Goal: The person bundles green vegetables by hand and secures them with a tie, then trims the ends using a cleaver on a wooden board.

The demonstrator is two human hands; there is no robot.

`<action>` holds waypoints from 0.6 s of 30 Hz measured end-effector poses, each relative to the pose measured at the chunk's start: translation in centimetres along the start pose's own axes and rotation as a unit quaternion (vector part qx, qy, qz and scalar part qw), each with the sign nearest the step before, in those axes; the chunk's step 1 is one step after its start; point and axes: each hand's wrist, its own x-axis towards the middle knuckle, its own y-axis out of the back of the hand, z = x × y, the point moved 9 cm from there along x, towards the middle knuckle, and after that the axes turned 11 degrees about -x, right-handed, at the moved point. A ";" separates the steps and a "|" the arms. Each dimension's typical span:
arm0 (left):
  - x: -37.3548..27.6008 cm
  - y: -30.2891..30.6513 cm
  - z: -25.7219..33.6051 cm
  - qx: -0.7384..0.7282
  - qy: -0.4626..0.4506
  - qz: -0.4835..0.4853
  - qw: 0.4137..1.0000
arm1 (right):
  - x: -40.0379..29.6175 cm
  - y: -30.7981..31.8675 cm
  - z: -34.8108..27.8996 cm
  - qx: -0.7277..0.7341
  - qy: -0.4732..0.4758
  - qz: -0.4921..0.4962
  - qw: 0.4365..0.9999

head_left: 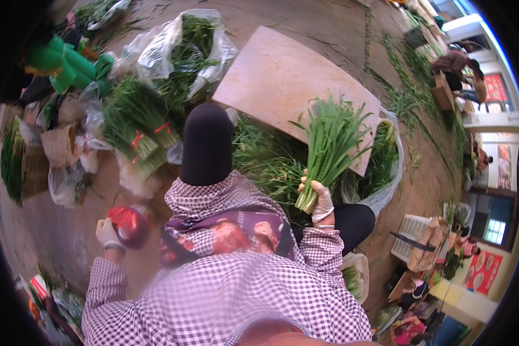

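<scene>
My right hand (pixel 321 201), in a pale thin glove, is closed around the stem ends of a bunch of long green leafy vegetables (pixel 331 142). The leaves fan out over the near right part of a flat board (pixel 285 78). My left hand (pixel 107 233), also gloved, is at the left edge of a round purple container (pixel 135 231) with red plastic material (pixel 123 217) at its top. Its fingertips touch or pinch the red material; which one cannot be told. Loose greens (pixel 264 155) lie below the board, beside my knee.
Bunches tied with red bands (pixel 145 145) lie at the left, near a clear plastic bag of greens (pixel 194 43). Another plastic bag (pixel 391 173) of greens stands right of the board. A plastic crate (pixel 408 235) is farther right. Other people sit along the right side.
</scene>
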 end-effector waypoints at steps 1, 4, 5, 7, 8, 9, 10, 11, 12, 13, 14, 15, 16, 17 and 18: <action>-1.1 -1.6 2.9 -0.002 -0.031 -0.027 0.999 | 0.0 0.2 0.2 -0.002 0.007 0.005 1.000; -9.1 -9.7 16.1 -0.069 -0.161 -0.110 0.978 | -0.3 -0.7 -0.4 -0.034 -0.002 -0.009 0.999; -10.9 -12.1 19.9 -0.079 -0.215 -0.140 0.963 | -0.7 -1.4 -0.8 -0.030 0.007 -0.006 0.999; -14.5 -16.7 26.2 -0.097 -0.317 -0.164 0.929 | -0.7 -1.4 -0.9 -0.038 0.003 -0.022 0.999; -15.7 -19.2 27.8 -0.092 -0.368 -0.187 0.906 | -0.6 -1.6 -1.2 -0.048 0.009 -0.026 0.998; -19.0 -21.9 30.5 -0.065 -0.427 -0.206 0.878 | -0.5 -2.0 -1.7 -0.066 0.017 -0.033 0.997; -20.0 -25.1 31.6 -0.098 -0.406 -0.273 0.866 | -0.7 -2.4 -1.5 -0.054 0.013 -0.042 0.998; -21.3 -27.9 32.5 -0.111 -0.418 -0.299 0.851 | -0.9 -2.3 -1.6 -0.068 0.008 -0.033 0.997; -23.7 -30.8 34.1 -0.084 -0.493 -0.314 0.807 | -1.1 -2.2 -1.6 -0.083 -0.001 -0.025 0.996; -24.8 -33.9 34.5 -0.055 -0.500 -0.329 0.799 | -1.1 -2.2 -1.3 -0.097 -0.014 -0.020 0.995; -26.5 -36.5 35.0 -0.085 -0.529 -0.322 0.781 | -0.6 -0.9 -0.6 -0.089 0.012 -0.034 0.995; -27.2 -39.8 34.2 -0.065 -0.508 -0.370 0.775 | -0.9 -1.5 -0.6 -0.063 0.004 -0.031 0.998; -29.3 -42.9 33.8 -0.033 -0.574 -0.387 0.721 | -0.9 -1.6 -0.8 -0.046 0.005 -0.032 0.998; -30.9 -46.3 32.4 0.017 -0.598 -0.417 0.684 | -1.0 -1.2 -1.1 -0.033 0.007 -0.026 0.999; -32.2 -49.3 30.6 0.047 -0.643 -0.421 0.638 | -0.8 -0.9 -1.4 -0.028 0.003 -0.017 0.999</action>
